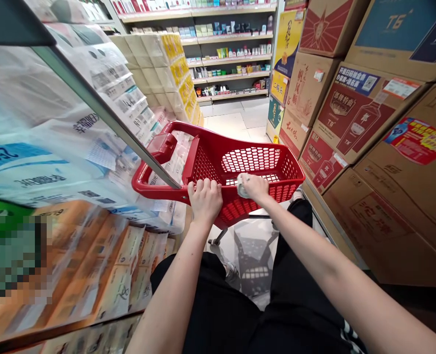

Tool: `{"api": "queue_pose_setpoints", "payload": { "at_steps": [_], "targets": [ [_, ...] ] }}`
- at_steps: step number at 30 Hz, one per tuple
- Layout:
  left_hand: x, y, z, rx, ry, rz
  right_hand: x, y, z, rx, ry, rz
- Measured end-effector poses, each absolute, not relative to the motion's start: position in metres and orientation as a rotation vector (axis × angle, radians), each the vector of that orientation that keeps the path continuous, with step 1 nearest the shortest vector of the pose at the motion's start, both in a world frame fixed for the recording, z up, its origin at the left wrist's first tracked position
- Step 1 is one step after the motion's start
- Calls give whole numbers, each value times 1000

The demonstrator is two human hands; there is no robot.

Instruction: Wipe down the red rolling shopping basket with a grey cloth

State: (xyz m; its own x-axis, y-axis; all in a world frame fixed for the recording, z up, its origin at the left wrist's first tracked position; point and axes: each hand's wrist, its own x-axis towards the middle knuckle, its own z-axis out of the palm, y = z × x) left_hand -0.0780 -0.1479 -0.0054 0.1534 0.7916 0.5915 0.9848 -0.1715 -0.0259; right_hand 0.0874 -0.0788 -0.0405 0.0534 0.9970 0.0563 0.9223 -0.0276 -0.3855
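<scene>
A red plastic shopping cart [188,189] with a perforated basket stands sideways before me, its handle end to the left. My left hand [205,199] is closed over the near rim, fingers hooked across the top edge. Farther right along the same rim, my right hand [255,188] is closed on a crumpled white cloth [242,186], pressed against the edge. The cloth may be a tissue; its material is hard to make out. Inside the basket I see only the lattice walls and floor. A metal pole [118,123] slants down from upper left to the cart's handle end.
Stacked cardboard cartons [354,113] line the right side. On the left are wrapped paper packs [37,162] and orange packs [88,260]. Shelves [236,37] of small bottles stand at the back, beyond a tiled floor [232,118]. My legs are close below the cart.
</scene>
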Motion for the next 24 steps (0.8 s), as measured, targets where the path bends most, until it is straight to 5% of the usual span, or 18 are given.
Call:
{"api": "queue_pose_setpoints", "payload": {
  "at_steps": [9,24],
  "targets": [
    [-86,-148,-4,-2083,-1653,-581,106,-99,-82,-1265,-2156,-217],
    [-98,-145,11,-2115,-1545,-623,193,-60,-92,-1537,-2032,-283]
  ]
}}
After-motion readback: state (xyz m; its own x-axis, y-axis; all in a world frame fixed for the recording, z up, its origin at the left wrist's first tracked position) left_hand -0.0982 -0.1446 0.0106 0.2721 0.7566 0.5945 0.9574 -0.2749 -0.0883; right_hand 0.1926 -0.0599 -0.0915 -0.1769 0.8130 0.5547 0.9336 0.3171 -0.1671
